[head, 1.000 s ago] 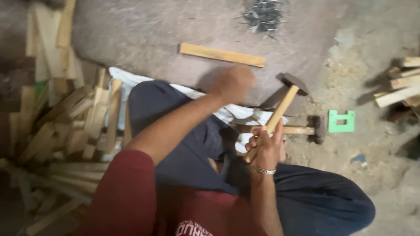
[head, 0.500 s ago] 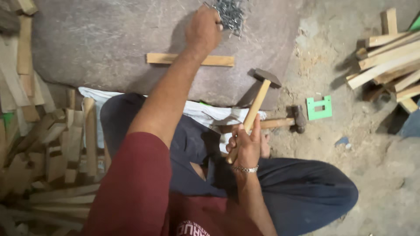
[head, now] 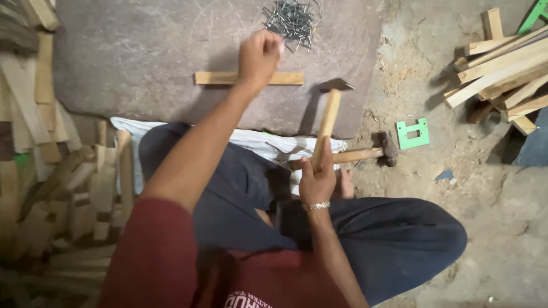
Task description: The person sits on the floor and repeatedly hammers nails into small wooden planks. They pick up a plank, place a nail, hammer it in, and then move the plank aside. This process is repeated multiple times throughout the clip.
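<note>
My left hand [head: 260, 57] reaches forward over the dark stone slab [head: 131, 51]. Its fingers are pinched closed just below a heap of grey nails [head: 291, 18], apparently on a few nails, though blur hides them. The hand hovers above a short wooden strip [head: 217, 77] lying flat on the slab. My right hand [head: 318, 178] grips the wooden handle of a hammer [head: 329, 111] near my lap, with its metal head pointing up and away. A second hammer [head: 371, 152] lies on the ground just right of that hand.
Stacks of cut wooden strips [head: 68, 188] lie at my left and more strips [head: 502, 68] at the upper right. A green plastic bracket [head: 413, 134] sits on the dirt floor beside the lying hammer. A white cloth [head: 251, 142] is under my crossed legs.
My left hand went out to the nail heap and has drawn back a little, fingers closed, to above the wooden strip. The right hand keeps the hammer raised.
</note>
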